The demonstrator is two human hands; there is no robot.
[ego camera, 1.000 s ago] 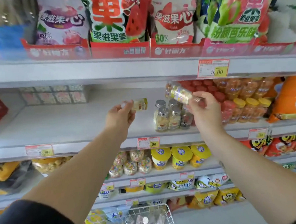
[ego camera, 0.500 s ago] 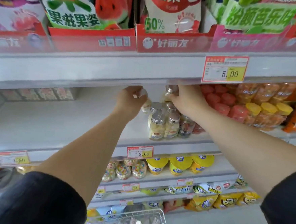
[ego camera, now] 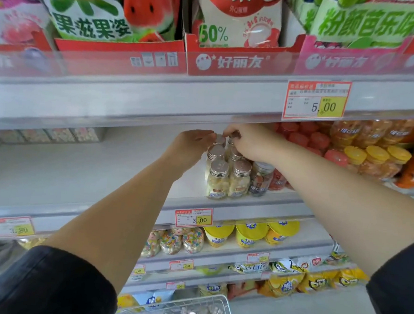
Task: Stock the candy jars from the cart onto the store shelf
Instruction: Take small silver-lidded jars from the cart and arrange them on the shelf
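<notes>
Jars (ego camera: 217, 182) with silver caps sit bunched two-wide on the middle shelf (ego camera: 77, 179), right above the 3.00 tag (ego camera: 193, 217). Both hands are at the back of the bunch. The left hand (ego camera: 192, 143) has its fingertips curled over the cap of the back-left jar (ego camera: 220, 140), and the right hand (ego camera: 251, 142) pinches the cap of the back-right jar (ego camera: 234, 135). Both look upright afaict. Red- and yellow-capped bottles (ego camera: 353, 154) crowd in just to the right. Cart (ego camera: 225, 305) rim pokes in at the bottom, contents kinda blurry.
</notes>
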